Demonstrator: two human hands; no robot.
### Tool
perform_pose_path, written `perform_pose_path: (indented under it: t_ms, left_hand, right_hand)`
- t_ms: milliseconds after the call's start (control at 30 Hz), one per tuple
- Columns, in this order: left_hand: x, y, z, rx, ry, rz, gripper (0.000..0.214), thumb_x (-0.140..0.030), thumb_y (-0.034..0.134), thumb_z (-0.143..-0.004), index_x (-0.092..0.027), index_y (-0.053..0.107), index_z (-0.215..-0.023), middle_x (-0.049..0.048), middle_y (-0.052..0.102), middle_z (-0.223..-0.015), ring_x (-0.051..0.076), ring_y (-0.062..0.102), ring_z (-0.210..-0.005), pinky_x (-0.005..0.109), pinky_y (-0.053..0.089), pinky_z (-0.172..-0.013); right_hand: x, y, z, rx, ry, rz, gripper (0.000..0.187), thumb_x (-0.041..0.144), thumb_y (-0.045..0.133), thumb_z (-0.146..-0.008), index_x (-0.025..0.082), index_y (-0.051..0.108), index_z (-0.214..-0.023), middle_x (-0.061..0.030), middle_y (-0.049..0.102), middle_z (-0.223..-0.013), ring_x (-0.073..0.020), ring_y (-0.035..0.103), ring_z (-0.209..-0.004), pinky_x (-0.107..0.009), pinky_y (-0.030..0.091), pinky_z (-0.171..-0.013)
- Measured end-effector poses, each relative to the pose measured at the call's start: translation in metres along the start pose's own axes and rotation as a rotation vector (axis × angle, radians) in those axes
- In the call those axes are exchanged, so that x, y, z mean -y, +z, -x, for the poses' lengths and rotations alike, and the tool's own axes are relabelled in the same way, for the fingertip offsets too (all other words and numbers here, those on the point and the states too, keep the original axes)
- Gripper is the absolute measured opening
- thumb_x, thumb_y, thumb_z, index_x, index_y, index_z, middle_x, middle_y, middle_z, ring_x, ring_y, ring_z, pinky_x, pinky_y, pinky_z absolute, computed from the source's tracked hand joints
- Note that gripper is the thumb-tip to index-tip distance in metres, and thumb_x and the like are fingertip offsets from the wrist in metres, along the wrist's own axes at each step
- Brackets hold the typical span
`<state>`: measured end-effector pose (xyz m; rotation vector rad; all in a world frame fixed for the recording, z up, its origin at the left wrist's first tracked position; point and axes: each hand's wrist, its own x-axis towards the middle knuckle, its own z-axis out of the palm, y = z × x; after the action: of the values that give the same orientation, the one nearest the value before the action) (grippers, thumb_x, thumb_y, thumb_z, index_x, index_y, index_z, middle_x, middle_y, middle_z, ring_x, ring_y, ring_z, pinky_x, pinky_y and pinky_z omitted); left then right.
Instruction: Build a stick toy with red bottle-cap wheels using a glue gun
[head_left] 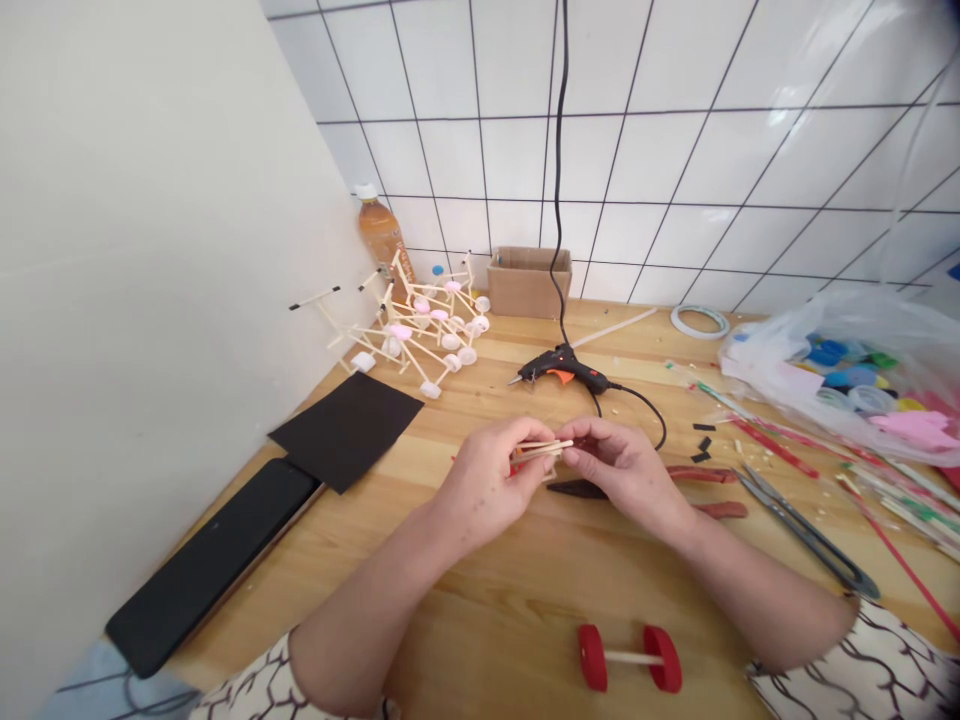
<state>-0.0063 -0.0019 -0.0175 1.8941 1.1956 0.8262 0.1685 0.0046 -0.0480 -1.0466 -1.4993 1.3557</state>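
From where I stood, no words could be read anywhere. The bottle (382, 235) against the tiles wore a label, but its print was too small and blurred to make out, and any marking on the glue gun (559, 368) was likewise too small to tell.

Thin wooden sticks (545, 449), pale, side by side, nearly level, pinched between left hand (487, 478) and right hand (621, 470), small red piece (516, 464) just below

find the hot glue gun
In the head view, the hot glue gun lies on the wooden tabletop, in front of the cardboard box and right of the wheeled stick model.
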Motion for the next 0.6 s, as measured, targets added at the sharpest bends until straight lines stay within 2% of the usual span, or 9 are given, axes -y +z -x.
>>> perform_pose_path:
  t_ms: [600]
  left_hand:
    - [0.0005,0.001,-0.0006,-0.024,0.021,-0.004,0.009,-0.019,0.054,-0.081,-0.018,0.06,-0.087,-0.0004,0.067,-0.084,0.012,0.062,-0.077,0.021,0.048,-0.068]
  right_hand:
    - [0.0006,0.0,0.0013,0.006,-0.05,0.097,0.017,0.032,0.057,-0.081,0.019,0.06,-0.09,-0.0034,0.063,-0.083,-0.0177,0.061,-0.078,-0.034,0.051,-0.074]
